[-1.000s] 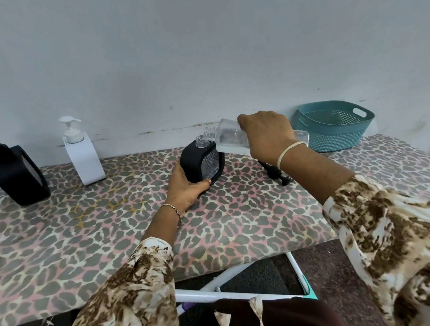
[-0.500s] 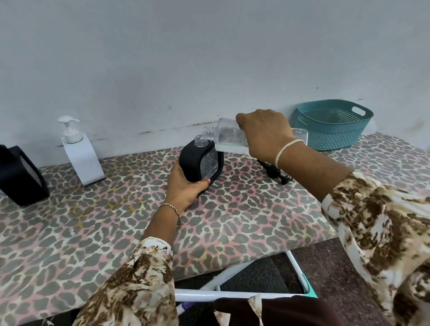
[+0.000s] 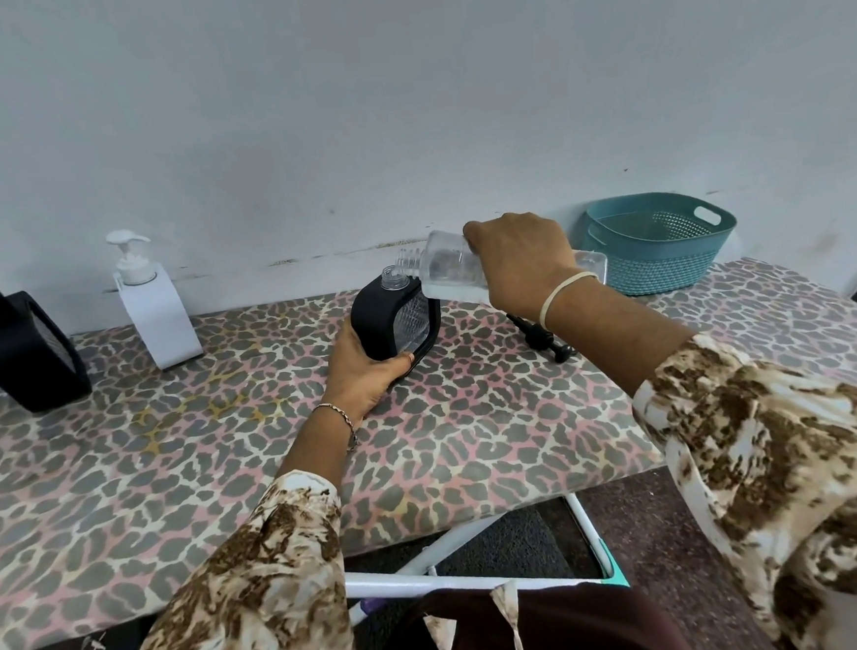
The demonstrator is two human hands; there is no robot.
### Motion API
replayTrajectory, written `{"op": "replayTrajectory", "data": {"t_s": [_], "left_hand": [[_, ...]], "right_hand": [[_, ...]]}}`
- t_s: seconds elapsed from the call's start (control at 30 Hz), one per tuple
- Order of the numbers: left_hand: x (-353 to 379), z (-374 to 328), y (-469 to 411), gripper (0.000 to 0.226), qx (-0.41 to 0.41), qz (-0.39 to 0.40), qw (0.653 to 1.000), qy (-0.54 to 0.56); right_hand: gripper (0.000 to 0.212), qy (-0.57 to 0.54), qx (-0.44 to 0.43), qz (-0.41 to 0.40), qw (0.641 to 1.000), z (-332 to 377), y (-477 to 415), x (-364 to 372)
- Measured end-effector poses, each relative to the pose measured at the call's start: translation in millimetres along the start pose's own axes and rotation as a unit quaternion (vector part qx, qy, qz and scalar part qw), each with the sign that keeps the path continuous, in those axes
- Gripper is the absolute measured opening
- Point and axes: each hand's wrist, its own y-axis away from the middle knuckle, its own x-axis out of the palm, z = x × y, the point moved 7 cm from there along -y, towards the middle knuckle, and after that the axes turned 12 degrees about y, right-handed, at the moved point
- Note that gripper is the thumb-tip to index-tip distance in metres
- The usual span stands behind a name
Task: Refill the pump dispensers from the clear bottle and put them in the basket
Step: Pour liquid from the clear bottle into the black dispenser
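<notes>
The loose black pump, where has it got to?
The pump lies on the leopard-print board, right of the open black dispenser, under the right hand's wrist, with the teal basket behind it.

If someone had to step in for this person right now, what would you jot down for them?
Left hand steadies the open black dispenser on the board.
Right hand holds the clear bottle tipped, its mouth at the dispenser's neck.
Its removed pump lies on the board behind the right wrist.
The second black dispenser and the white dispenser stand at the left, pumps on.
The teal basket holds no dispenser.
Left: finish pouring, refit the pump, handle the others, basket all three.
</notes>
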Motion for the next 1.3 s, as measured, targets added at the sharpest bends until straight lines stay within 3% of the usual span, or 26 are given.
{"op": "replayTrajectory", "data": {"t_s": [1.3], "left_hand": [[-0.2, 9.9, -4.9, 0.078, -0.006, -0.002, 1.0, 0.026]], "right_hand": [[0.036, 0.033, 0.003, -0.004, 0.999, 2.6, 0.6, -2.0]]}}
